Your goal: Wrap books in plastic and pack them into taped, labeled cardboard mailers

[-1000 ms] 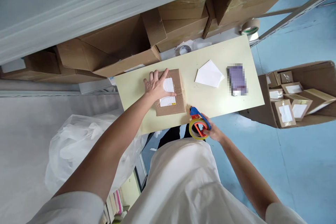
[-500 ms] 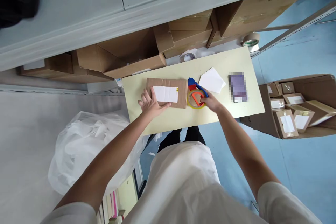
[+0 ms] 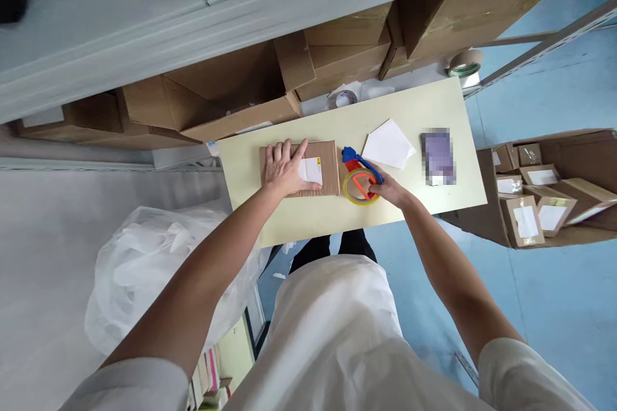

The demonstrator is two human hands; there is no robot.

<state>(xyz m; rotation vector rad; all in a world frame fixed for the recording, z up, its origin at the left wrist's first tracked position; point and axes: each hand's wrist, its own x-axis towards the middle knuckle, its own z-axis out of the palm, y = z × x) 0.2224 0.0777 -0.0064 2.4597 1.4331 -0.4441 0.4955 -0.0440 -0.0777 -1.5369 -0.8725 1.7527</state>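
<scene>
A small brown cardboard box (image 3: 330,170) with a white label (image 3: 311,171) lies on the pale yellow table (image 3: 419,112). My left hand (image 3: 284,172) rests on top of the box, fingers spread toward its far edge and thumb across the label, partly covering it. My right hand (image 3: 389,189) is closed around the handle of a blue and red tape dispenser (image 3: 362,173) that carries a roll of yellowish tape. The dispenser is just right of the box; whether they touch is hard to tell.
White paper sheets (image 3: 389,144) and a blurred purple item (image 3: 438,153) lie on the table's right. Open cartons (image 3: 231,87) line the shelf behind. A large carton (image 3: 573,148) of labelled boxes stands right, a translucent plastic bag (image 3: 154,270) left. Tape rolls (image 3: 465,64) sit behind the table.
My left hand has shifted from the box's near left part up onto its top, covering more of the label. My right hand still holds the tape dispenser, tilted slightly differently.
</scene>
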